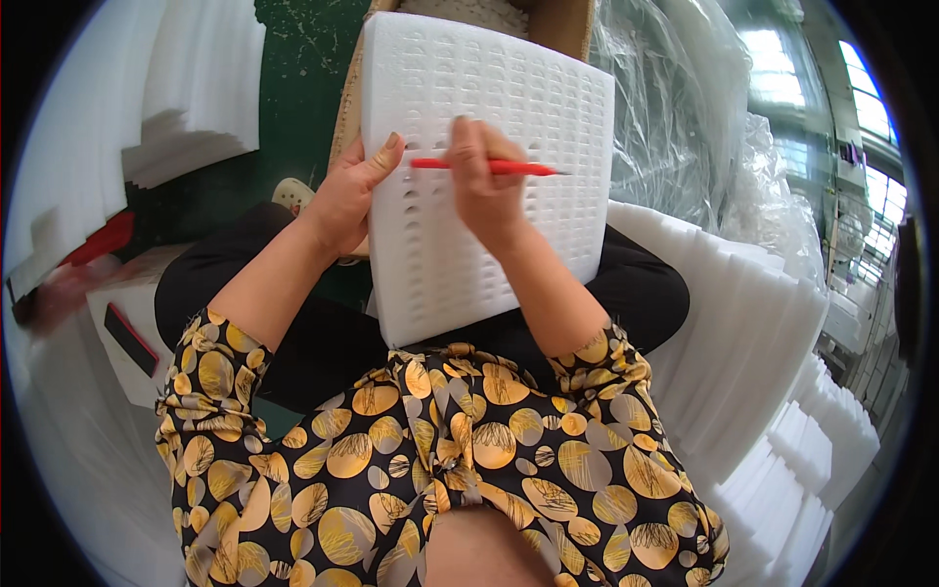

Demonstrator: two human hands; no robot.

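One white, rectangular, slotted foam board [460, 279] sits mid-scene; likely light, stiff yet easily dented, it seems best held by its thick sides. The bare left hand [348, 199] grasps its left edge, thumb over the front; the blurred bare right hand [482, 186] clasps a slim red pen-like tool [523, 167] pointing right over the board. Beyond stands an open brown cardboard box [562, 27].

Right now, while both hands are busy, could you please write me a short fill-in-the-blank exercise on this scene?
1. The right hand holds a slim tool whose body is coloured ____.
2. The left hand grips the white foam board by its ____ edge.
3. In the picture, clear plastic sheeting shows to the ____ of the board.
4. The patterned top has a background coloured ____.

Missing words: red; left; right; black.
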